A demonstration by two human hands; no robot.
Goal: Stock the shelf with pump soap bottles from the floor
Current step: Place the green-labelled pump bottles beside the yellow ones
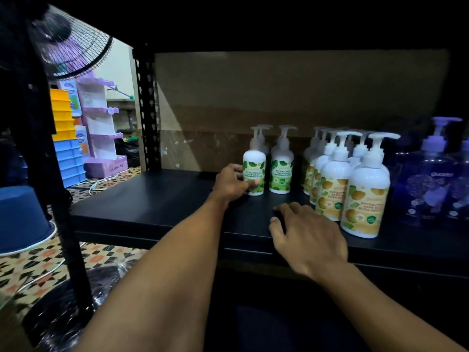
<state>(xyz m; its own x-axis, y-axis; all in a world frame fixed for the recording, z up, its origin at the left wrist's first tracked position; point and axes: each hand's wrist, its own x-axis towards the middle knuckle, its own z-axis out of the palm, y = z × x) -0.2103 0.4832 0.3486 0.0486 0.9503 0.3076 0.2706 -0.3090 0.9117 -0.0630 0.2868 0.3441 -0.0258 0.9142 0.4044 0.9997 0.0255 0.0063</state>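
Observation:
On the black shelf board point(157, 199) stand white pump soap bottles. My left hand point(232, 182) reaches in and wraps around the lower part of a green-label bottle point(254, 163), which stands upright. A second green-label bottle point(281, 166) stands just right of it, with at least one more pump head visible behind. Further right is a cluster of several orange-label bottles point(365, 196). My right hand point(307, 235) hovers over the shelf's front edge, fingers spread, holding nothing, just left of the orange cluster.
Purple pump bottles point(431, 184) fill the shelf's right end. The shelf's left half is bare board. Black uprights point(146, 107) frame the shelf. Left of it are a fan point(73, 47), stacked bins point(66, 138), a blue tub point(22, 219) and patterned floor with cables.

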